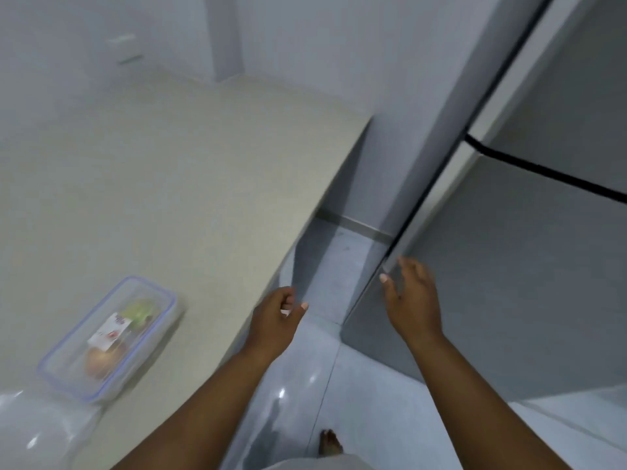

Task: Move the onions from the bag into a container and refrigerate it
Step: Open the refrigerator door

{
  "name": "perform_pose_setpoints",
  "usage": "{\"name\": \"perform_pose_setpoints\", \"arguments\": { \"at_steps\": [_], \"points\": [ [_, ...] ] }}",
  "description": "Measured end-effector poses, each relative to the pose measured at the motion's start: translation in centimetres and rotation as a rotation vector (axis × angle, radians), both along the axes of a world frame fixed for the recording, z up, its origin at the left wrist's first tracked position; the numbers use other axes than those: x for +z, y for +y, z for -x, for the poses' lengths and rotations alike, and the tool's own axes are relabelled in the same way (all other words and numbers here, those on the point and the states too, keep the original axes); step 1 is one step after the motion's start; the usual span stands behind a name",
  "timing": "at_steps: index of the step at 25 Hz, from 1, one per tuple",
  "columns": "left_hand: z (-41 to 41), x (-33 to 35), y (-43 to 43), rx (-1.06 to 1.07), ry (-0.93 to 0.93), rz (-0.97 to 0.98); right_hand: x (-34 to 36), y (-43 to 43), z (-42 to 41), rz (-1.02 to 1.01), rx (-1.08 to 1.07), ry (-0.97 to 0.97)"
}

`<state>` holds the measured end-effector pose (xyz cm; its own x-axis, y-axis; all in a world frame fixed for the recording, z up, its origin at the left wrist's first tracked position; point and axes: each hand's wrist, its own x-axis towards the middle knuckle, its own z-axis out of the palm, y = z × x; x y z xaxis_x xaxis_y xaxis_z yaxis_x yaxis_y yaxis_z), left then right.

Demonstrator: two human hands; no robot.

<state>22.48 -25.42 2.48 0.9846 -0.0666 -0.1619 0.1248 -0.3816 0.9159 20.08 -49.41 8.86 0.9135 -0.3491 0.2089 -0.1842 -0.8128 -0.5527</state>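
Observation:
A clear lidded container [64,368] with a blue-edged lid lies on the beige counter [169,184] at the lower left. Inside it I see a brown onion [100,362], a white label and something green. A clear plastic bag [37,432] sits at the counter's near left corner. My left hand [276,322] hovers past the counter's edge, fingers loosely curled, holding nothing. My right hand [412,298] is spread open against the left edge of the grey fridge's lower door [509,283], fingertips at its rim. The door looks closed.
The fridge's upper door [576,83] sits above a black gap. A narrow strip of glossy tiled floor [325,266] runs between counter and fridge. My bare foot [330,442] stands on the floor below. White walls rise behind the counter.

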Motion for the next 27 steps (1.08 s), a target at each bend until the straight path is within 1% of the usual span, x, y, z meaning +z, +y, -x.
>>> {"name": "perform_pose_setpoints", "arguments": {
  "at_steps": [3, 6, 8, 11, 13, 16, 18, 22, 24, 27],
  "points": [
    [-3.8, 2.1, -7.7, -0.19, -0.007, -0.015, 5.5, -6.6, -2.0, 0.283, -0.134, -0.166],
    [-7.5, 4.3, -15.5, -0.294, -0.059, -0.051, 10.4, -11.8, -4.1, 0.449, -0.221, -0.237],
    [-9.8, 5.7, -20.2, -0.316, -0.086, -0.065, 12.2, -14.0, -5.2, 0.514, -0.222, -0.222],
    [-12.9, 7.7, -25.8, -0.327, -0.099, -0.083, 12.5, -15.8, -6.1, 0.583, -0.192, -0.124],
    [-14.5, 8.5, -28.1, -0.329, -0.095, -0.038, 12.1, -16.1, -6.3, 0.61, -0.183, -0.119],
    [-15.5, 8.0, -29.3, -0.294, -0.043, 0.055, 11.7, -16.2, -6.6, 0.61, -0.189, -0.135],
    [-15.7, 7.7, -29.1, -0.294, -0.014, 0.078, 11.6, -16.2, -6.7, 0.615, -0.204, -0.136],
    [-16.7, 8.7, -28.0, -0.427, -0.004, -0.02, 11.8, -15.8, -6.5, 0.607, -0.214, -0.148],
    [-15.7, 8.6, -27.1, -0.442, -0.01, -0.018, 11.8, -15.3, -5.6, 0.588, -0.234, -0.191],
    [-11.9, 7.2, -24.9, -0.412, -0.058, 0.038, 11.1, -13.6, -2.6, 0.588, -0.277, -0.306]
  ]
}}
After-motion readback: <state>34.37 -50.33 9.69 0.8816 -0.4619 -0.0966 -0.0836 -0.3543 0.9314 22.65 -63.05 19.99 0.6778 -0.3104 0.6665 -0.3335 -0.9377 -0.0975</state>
